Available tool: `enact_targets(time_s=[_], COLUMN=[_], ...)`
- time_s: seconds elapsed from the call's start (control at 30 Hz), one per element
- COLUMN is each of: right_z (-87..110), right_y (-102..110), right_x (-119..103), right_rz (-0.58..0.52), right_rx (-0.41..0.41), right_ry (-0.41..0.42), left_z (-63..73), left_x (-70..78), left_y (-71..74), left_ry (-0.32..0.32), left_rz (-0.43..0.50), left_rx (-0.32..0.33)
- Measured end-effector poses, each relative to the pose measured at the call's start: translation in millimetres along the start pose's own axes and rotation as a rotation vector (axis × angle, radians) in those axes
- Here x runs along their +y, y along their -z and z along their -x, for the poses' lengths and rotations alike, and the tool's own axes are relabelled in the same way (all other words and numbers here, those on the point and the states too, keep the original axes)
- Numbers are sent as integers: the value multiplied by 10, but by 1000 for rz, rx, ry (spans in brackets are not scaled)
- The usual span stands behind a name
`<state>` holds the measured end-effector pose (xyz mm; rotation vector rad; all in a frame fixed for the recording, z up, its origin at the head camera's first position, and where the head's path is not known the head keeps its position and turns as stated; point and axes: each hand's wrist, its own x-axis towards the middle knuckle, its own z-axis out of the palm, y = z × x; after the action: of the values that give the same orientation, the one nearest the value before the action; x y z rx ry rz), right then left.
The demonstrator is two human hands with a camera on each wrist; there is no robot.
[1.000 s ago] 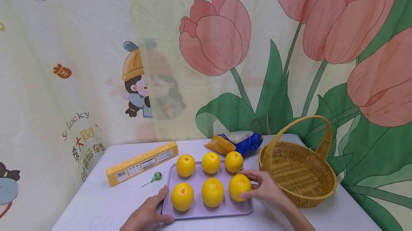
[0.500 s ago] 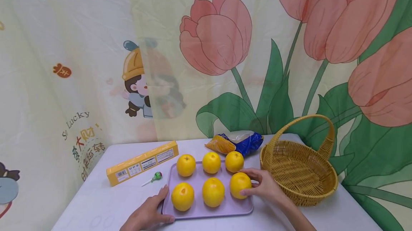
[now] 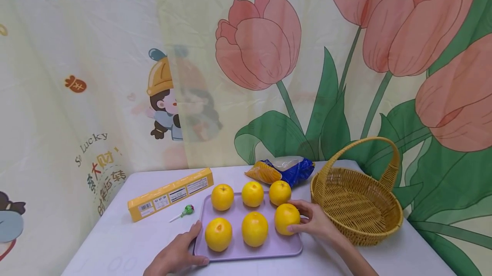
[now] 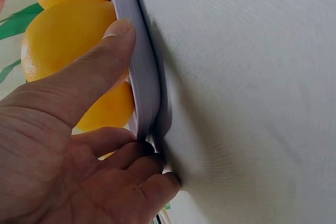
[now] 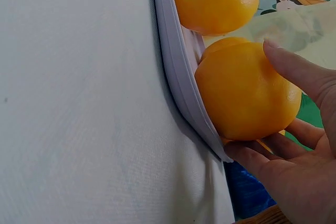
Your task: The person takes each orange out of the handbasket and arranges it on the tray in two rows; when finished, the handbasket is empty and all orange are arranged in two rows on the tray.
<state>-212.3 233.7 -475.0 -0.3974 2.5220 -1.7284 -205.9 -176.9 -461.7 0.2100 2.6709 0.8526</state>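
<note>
Several oranges point(image 3: 255, 229) stand in two rows on a lilac tray point(image 3: 238, 256). My right hand point(image 3: 317, 223) holds the front right orange point(image 3: 286, 219) from its right side. The right wrist view shows the thumb on one side of that orange point(image 5: 249, 95) and fingers curled round the other, close to the tray rim. At the tray's front left corner is my left hand point(image 3: 177, 250). In the left wrist view its thumb lies along the tray's outer wall point(image 4: 143, 72), and the curled fingers touch the adjoining side, so the corner sits between them.
A wicker basket point(image 3: 369, 235) with a tall handle stands right of the tray. Behind lies a blue and orange bag point(image 3: 282, 169). To the left are a long yellow box point(image 3: 171, 193) and a green lollipop point(image 3: 187, 210) on the white table point(image 3: 111, 229).
The front right orange has shifted slightly away from me, toward the back row, with my right hand on it. My left hand and the tray look unmoved.
</note>
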Motion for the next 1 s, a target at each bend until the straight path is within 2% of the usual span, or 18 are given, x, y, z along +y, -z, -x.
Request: enact_targets(time_s=[0.37, 0.6, 0.8, 1.0], right_z=[-32, -12, 89, 102], right_y=[-17, -44, -76, -74], right_x=[48, 48, -3, -20], right_rz=[-26, 6, 30, 13], right_rx=[7, 70, 84, 59], right_ry=[-4, -27, -66, -46], left_z=[6, 4, 13, 13], left_x=[11, 43, 35, 27], left_y=[4, 1, -5, -5], left_ry=[-1, 74, 88, 90], left_rz=[-11, 18, 12, 6], left_rx=[-3, -15, -6, -4])
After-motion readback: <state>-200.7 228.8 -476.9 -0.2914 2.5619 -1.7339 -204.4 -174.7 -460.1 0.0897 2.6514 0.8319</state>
